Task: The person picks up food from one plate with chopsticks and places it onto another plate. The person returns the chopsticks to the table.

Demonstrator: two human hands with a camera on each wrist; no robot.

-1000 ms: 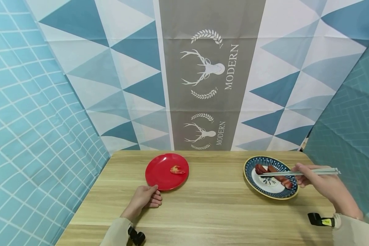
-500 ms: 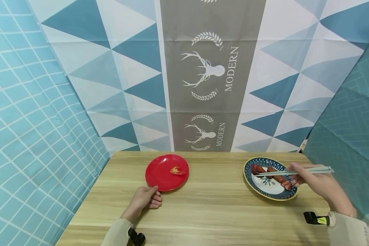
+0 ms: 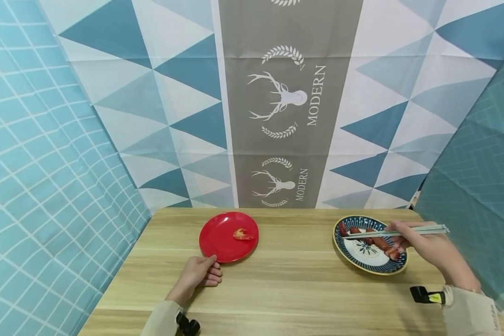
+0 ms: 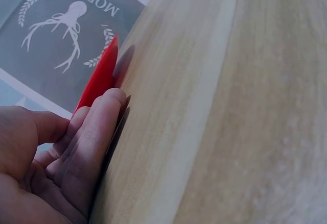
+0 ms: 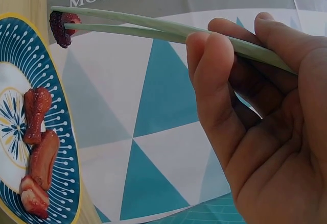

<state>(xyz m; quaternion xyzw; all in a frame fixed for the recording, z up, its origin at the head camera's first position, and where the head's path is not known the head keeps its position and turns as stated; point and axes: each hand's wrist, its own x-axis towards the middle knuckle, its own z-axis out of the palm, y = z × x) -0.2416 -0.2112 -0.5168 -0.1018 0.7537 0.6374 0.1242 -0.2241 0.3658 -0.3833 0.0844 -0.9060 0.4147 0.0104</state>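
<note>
My left hand point(image 3: 196, 271) grips the near rim of a red plate point(image 3: 214, 238), thumb on top and fingers below. The plate's edge point(image 4: 99, 76) stands slightly raised from the table in the left wrist view. On this plate lies a yellow-and-red shrimp-like piece point(image 3: 242, 234). My right hand point(image 3: 424, 245) holds a pair of pale green chopsticks point(image 5: 153, 25). Their tips pinch a dark red, bumpy, berry-like piece point(image 5: 60, 29) above a blue-and-white patterned plate point(image 5: 55, 89). A drumstick-shaped piece point(image 5: 37, 113), a sausage-like piece point(image 5: 45, 158) and a red-and-pale chunk point(image 5: 34, 197) lie on it.
Both plates stand near the far edge of a wooden table point(image 3: 294, 280). Behind rises a patterned cloth point(image 3: 277, 116), with a blue grid cloth point(image 3: 46, 163) at left and a teal cloth point(image 3: 479, 186) at right.
The right hand has moved left in the head view, and the dark berry-like piece between the chopstick tips now shows apart from the drumstick-shaped piece. The left hand stays at the red plate's rim.
</note>
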